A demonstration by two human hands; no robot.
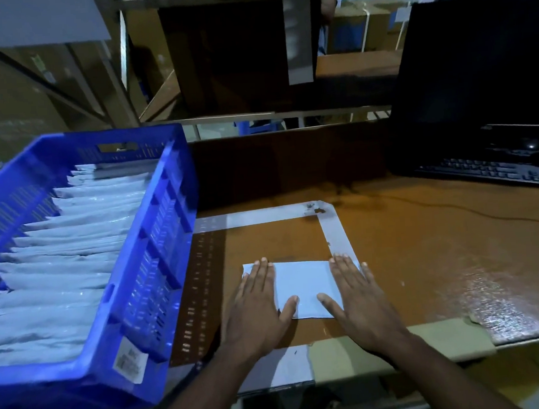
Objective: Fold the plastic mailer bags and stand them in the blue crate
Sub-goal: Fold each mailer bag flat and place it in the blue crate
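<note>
A folded pale grey mailer bag (303, 285) lies flat on the brown table in front of me. My left hand (256, 305) presses flat on its left part, fingers straight. My right hand (356, 294) presses flat on its right part, thumb stretched toward the middle. At the left stands the blue crate (155, 245), holding several folded grey mailer bags (71, 239) upright in a row from front to back.
White tape strips (338, 231) mark a rectangle on the table (426, 250) around the bag. A black monitor (477, 75) and keyboard (491, 170) sit at the back right, with a cable trailing across the table. Cardboard and shelving stand behind.
</note>
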